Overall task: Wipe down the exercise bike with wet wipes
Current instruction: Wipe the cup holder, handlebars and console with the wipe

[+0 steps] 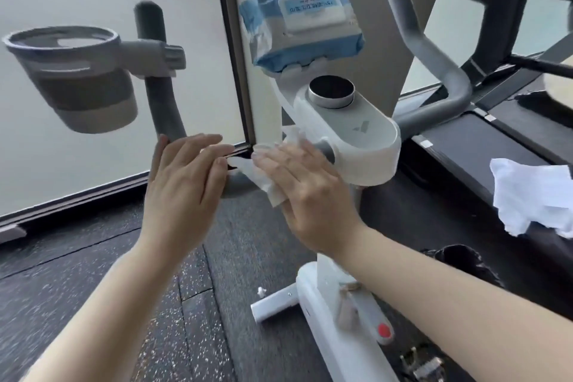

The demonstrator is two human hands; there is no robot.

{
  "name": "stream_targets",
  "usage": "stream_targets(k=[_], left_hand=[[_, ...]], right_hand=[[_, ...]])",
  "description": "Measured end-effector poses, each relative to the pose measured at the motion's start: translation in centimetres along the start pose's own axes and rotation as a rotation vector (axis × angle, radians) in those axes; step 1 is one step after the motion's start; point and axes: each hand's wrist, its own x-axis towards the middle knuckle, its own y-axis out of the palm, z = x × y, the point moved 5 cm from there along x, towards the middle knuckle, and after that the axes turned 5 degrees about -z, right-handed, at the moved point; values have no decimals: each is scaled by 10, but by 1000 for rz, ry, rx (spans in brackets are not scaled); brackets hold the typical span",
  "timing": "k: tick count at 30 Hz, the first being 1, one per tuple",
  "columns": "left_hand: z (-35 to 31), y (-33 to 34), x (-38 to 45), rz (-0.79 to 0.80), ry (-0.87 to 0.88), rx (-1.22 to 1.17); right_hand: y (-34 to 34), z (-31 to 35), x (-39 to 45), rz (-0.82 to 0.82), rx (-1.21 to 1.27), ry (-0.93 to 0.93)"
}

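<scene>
1. Cup holder (71, 77): one, up and left of the left hand (183, 177).
2. Left grip: fingers straight, touching the wet wipe (263, 174)'s edge, holding nothing.
3. Right hand (304, 183): flat, pressing the wipe against the exercise bike (356, 146)'s handlebar stem.
4. Wipe pack (304, 25): one, perched above the right grip; a bump could topple it.
5. Loose wipe (533, 195): one, far right.
6. Risk: an unpinched wipe may slip off.

L hand (183, 177) flat, fingers straight — R hand (305, 183) same.
</scene>
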Motion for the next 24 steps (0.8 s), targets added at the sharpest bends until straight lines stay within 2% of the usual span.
stream_targets(k=[5,7,9,11,12,14,15,17,20,24], left_hand=[[-8,-1,1,22,-44,48],[-17,1,1,2,-90,68],[-32,7,2,-15,-114,105],[-52,17,3,-22,-89,134],[-62,23,4,-19,-62,140],[-83,36,4,-10,3,153],[-90,42,3,-12,28,168],[-95,48,2,-40,51,210],[-92,49,-2,-82,102,273],[-93,50,-3,-76,81,284]], right_hand=[[-32,-51,-21,-11,-249,-26],[-46,-74,-31,-58,-235,39],[-51,-83,-44,-156,-93,155],[-46,-83,-63,-308,126,337],[-41,-81,-75,-404,245,491],[-22,-79,-97,-575,535,957],[-9,-75,-104,-606,690,1169],[20,-78,-105,-530,911,1367],[37,-99,-102,-350,1021,1446],[68,-114,-158,67,829,1637]])
